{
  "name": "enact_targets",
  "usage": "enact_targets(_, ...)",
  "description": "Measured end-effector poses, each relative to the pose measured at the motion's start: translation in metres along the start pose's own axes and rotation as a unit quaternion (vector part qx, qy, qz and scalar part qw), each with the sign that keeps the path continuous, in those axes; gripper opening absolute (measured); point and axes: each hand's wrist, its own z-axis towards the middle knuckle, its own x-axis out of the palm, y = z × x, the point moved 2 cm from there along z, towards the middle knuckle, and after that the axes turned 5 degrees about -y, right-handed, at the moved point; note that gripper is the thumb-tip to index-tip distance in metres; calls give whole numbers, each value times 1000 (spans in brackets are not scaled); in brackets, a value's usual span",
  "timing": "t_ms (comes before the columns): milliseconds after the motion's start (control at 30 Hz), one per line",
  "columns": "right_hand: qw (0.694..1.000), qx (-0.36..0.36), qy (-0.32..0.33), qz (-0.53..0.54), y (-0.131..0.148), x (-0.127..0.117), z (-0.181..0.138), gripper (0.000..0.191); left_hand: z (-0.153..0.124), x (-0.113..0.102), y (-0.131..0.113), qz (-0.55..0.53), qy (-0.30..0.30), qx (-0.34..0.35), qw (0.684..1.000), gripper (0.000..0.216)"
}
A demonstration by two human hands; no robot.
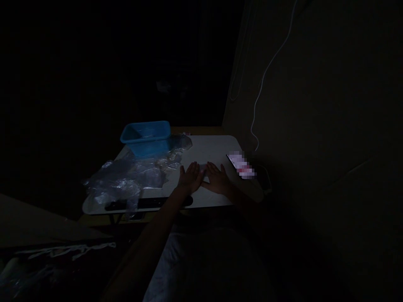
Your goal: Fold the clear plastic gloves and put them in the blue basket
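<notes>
Over the middle of a white tabletop (214, 144), my left hand (190, 178) and my right hand (217, 179) lie side by side, backs up and fingers stretched out. Between the fingertips shows a small pale, clear-looking piece (203, 167), perhaps plastic; the dim light hides what it is. Neither hand is wrapped round anything. Left of my left hand spreads a heap of crumpled clear plastic bags (126, 176). A phone with a lit screen (241, 165) lies to the right of my right hand.
A blue plastic basin (151, 138) stands at the table's back left. A dark slot (163, 202) runs along the front edge. A white cable (262, 79) hangs down the right wall. Pale strips (69, 250) and more plastic lie at lower left. The room is very dark.
</notes>
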Motion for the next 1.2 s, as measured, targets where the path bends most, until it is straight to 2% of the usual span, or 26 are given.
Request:
enact_targets(367,1000,2,-2,-1,-2,6,1,75,-9,-2,7,38,-54,1,998,53)
enact_targets(533,999,2,32,34,-15,3,9,69,-7,1,7,38,-55,2,998,54)
enact_targets(633,999,19,9,38,-20,-5,14,61,-7,0,7,36,-55,1,998,54)
enact_targets(733,999,-25,-21,26,-8,-10,14,54,-8,-1,7,37,-59,7,998,55)
enact_targets(833,997,-68,-12,25,12,-9,12,54,-9,-2,7,43,-45,10,998,55)
enact_targets(1033,998,-54,30,13,23,-1,15,57,-10,-3,6,36,-31,7,999,55)
enact_targets(1200,998,-48,27,-2,20,-4,13,56,-9,-2,6,28,-29,-3,999,55)
